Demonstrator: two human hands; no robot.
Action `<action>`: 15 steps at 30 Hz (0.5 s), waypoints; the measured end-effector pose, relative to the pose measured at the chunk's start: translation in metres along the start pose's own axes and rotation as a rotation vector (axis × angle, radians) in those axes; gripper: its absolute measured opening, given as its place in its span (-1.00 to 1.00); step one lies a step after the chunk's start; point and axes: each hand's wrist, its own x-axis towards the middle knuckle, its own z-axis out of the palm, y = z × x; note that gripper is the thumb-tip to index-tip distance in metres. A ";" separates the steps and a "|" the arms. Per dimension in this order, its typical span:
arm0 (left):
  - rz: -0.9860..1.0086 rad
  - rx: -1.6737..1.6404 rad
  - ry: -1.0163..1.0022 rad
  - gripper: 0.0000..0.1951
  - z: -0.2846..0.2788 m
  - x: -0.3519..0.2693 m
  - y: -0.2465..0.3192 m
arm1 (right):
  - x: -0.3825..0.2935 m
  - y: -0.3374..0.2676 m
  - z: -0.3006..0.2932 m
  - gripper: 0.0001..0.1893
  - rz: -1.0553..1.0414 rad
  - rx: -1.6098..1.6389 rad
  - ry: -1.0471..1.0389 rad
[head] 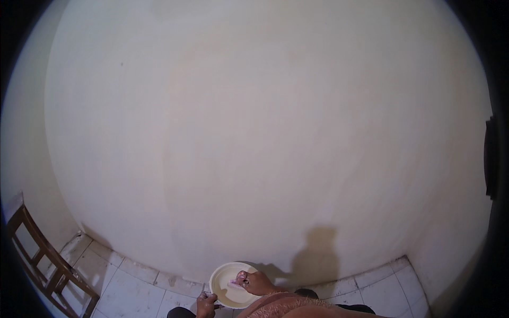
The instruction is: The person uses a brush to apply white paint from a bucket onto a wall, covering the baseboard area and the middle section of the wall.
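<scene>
A round, pale bucket or tub (214, 274) with light cream liquid inside stands low in the view, close to the wall. My left hand (206, 304) is at the tub's lower left side, its fingers curled by the rim; whether it grips the rim or a handle is unclear. Over the tub's right part, my right hand (247, 280) is closed on a small pinkish-white object (234, 283), too small to identify. Pale smears show on the fingers of both hands.
A broad cream-coloured wall (254, 139) fills most of the view. White floor tiles (131, 292) with stains run along its foot. A brown wooden chair or frame (51, 258) stands at lower left. At the far right edge is a dark object (491, 159).
</scene>
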 end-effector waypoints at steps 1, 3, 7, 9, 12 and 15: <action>0.000 -0.010 -0.006 -0.43 0.002 0.001 0.000 | -0.004 0.008 0.007 -0.71 0.002 0.002 -0.025; -0.003 -0.013 -0.004 -0.45 0.005 -0.005 0.012 | -0.002 0.018 0.016 -0.71 0.005 0.010 -0.079; 0.005 -0.052 0.041 -0.45 0.007 -0.005 0.017 | 0.000 -0.001 0.002 -0.72 0.075 0.012 -0.110; -0.003 -0.058 0.003 -0.41 0.001 0.000 0.015 | 0.001 -0.003 -0.001 -0.73 0.071 0.023 -0.120; 0.007 -0.041 -0.022 -0.38 0.001 0.006 0.010 | -0.003 0.007 0.005 -0.73 0.069 0.106 -0.001; -0.004 -0.030 -0.043 -0.51 -0.008 0.020 0.003 | -0.005 0.013 0.001 -0.73 0.078 0.161 0.005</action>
